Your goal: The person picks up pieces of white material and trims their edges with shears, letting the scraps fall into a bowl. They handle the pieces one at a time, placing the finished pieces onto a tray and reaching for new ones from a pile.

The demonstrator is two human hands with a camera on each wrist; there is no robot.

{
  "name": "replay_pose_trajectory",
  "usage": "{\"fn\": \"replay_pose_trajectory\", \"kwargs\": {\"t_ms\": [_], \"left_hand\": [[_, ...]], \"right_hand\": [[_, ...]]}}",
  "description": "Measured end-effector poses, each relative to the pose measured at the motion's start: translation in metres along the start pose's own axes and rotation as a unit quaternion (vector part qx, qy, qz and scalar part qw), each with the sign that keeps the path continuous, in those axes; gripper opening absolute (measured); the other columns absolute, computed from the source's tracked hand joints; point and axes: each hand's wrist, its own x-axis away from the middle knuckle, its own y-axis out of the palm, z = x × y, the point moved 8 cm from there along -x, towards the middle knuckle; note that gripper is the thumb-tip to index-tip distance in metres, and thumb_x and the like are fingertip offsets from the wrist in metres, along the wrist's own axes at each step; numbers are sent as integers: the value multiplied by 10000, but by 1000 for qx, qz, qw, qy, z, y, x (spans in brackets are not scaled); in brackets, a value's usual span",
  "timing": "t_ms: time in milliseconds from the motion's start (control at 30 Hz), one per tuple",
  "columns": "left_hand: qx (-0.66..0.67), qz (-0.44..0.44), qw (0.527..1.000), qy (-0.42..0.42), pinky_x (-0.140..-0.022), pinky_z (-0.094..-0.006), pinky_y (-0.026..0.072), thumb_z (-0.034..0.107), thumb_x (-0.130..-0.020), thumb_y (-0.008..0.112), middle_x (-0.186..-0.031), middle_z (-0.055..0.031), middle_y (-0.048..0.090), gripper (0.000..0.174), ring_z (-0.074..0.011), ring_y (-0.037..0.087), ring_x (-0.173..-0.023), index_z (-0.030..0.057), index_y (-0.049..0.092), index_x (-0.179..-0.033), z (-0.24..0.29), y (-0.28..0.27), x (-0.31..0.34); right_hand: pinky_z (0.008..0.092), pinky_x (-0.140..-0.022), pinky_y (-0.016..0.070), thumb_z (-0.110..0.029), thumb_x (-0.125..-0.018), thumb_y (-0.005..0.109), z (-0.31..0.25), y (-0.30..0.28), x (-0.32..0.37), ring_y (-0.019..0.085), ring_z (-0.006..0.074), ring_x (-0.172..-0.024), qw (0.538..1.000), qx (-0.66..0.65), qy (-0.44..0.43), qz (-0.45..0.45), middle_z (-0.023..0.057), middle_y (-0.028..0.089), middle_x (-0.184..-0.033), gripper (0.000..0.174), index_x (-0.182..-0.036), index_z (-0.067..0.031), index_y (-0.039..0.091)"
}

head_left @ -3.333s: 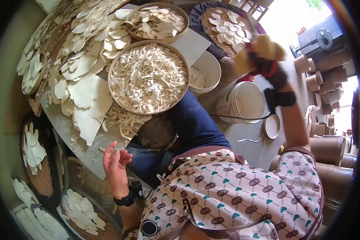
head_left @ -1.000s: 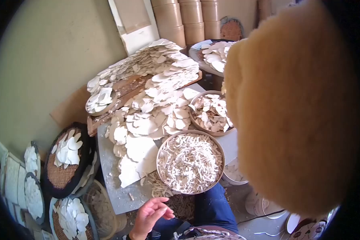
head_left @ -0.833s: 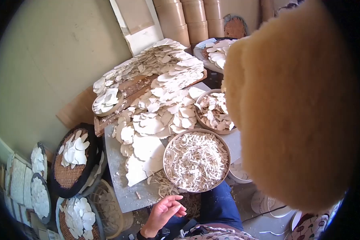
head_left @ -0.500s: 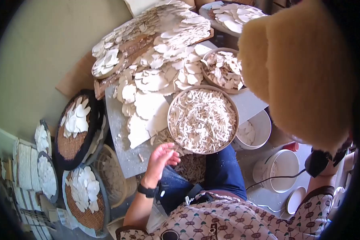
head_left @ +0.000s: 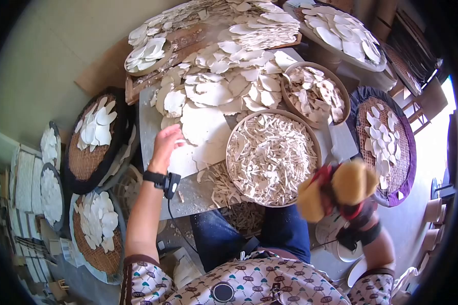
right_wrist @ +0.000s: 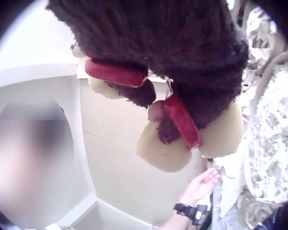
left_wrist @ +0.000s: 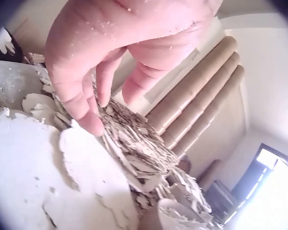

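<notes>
My bare left hand (head_left: 166, 149), fingers loosely bent, is over the large pale flat slice (head_left: 204, 125) on the grey table. In the left wrist view, a fingertip overlaps the edge of a thin slice (left_wrist: 89, 153); nothing is pinched between fingers and thumb. My right hand (head_left: 336, 195) wears a dark knit glove (right_wrist: 153, 33) with red bands (right_wrist: 181, 122) and thick tan soft pads (right_wrist: 164, 149) at the fingers. It hangs beside a round tray (head_left: 318, 152) of pale broken strips, with fingers and thumb apart and holding nothing. The pads hide much of the fingers.
Slices are heaped on the table (head_left: 150, 114), with a wooden board (head_left: 188, 40) behind. A second round tray (head_left: 347, 104) holds broken pieces. Woven trays (head_left: 365, 122) of slices stand at both sides. A white bucket (head_left: 348, 251) is under the right arm. A cable (head_left: 178, 231) hangs from the left wrist.
My left hand has moved forward from the table's near edge to over the large slice. My right hand with the tan pads has come down from close before the head camera to beside the strips tray.
</notes>
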Motion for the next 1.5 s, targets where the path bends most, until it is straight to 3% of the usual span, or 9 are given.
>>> {"fn": "replay_pose_trajectory", "kwargs": {"t_ms": [167, 500, 600, 667, 767, 900, 1000, 1200, 1500], "left_hand": [[-31, 179, 983, 5, -659, -307, 505, 190, -802, 664, -939, -84, 570, 496, -155, 555, -812, -57, 470, -1186, -19, -45, -55], [98, 200, 975, -5, -418, -234, 411, 178, -718, 734, -661, -20, 589, 198, -94, 499, -512, 75, 567, -741, -48, -44, -112], [188, 174, 966, -38, -501, -244, 456, 138, -743, 702, -685, -17, 577, 146, -111, 527, -575, 73, 583, -798, -63, -59, -115], [219, 163, 961, -31, -605, -259, 496, 117, -767, 675, -747, -28, 589, 123, -130, 555, -643, 63, 588, -834, -66, -77, -110], [184, 123, 975, 31, -727, -292, 518, 88, -801, 639, -865, -55, 621, 114, -163, 608, -766, 34, 582, -884, -30, -86, -69], [207, 86, 970, 91, -725, -315, 522, 114, -852, 589, -946, -73, 621, 205, -187, 619, -833, 29, 547, -1034, 11, -48, 16], [289, 40, 955, 47, -702, -317, 527, 145, -872, 558, -1008, -73, 606, 244, -192, 620, -834, 51, 521, -1094, -3, -5, 105], [278, 28, 960, -8, -662, -272, 541, 47, -835, 598, -1058, -90, 578, 376, -177, 613, -839, 45, 443, -1178, -47, 57, 180], [148, 114, 982, 21, -720, -315, 561, 22, -841, 590, -1098, -125, 555, 427, -207, 605, -914, 19, 390, -1218, -62, 84, 228]], "right_hand": [[322, -1018, 376, -118, -901, 501, 28, 202, 61, 500, 202, -1118, 836, -362, 284, -300, 129, 499, -1212, 347, -1211, 23, 433], [212, -806, 451, -63, -921, 468, 164, 244, 107, 549, 92, -885, 809, -219, 454, -302, 43, 586, -974, 207, -1079, 47, 545], [208, -806, 450, -85, -926, 481, 149, 266, 112, 534, 68, -888, 801, -230, 389, -392, 16, 570, -996, 206, -1099, 6, 544], [224, -832, 452, -100, -898, 546, 72, 285, 97, 538, 86, -937, 865, -31, 143, -480, 32, 581, -1058, 232, -1116, -22, 548], [267, -840, 463, -94, -852, 611, 82, 283, 104, 552, 111, -954, 852, -35, 220, -473, 40, 608, -1041, 261, -1104, -36, 578], [327, -853, 474, -143, -848, 636, 42, 279, 87, 603, 170, -945, 906, 62, -57, -414, 76, 624, -1060, 264, -1083, -32, 590], [349, -863, 476, -279, -906, 551, 40, 294, 91, 609, 202, -944, 844, -218, 217, -439, 118, 631, -1008, 323, -1016, 21, 595], [326, -542, 438, -369, -904, 483, 73, 306, 82, 561, 215, -617, 888, -226, 188, -352, 103, 591, -724, 411, -795, 9, 605], [317, -881, 469, -153, -873, 594, 98, 316, 92, 600, 181, -982, 906, -140, 126, -380, 90, 623, -1056, 212, -1049, -35, 604]]}}
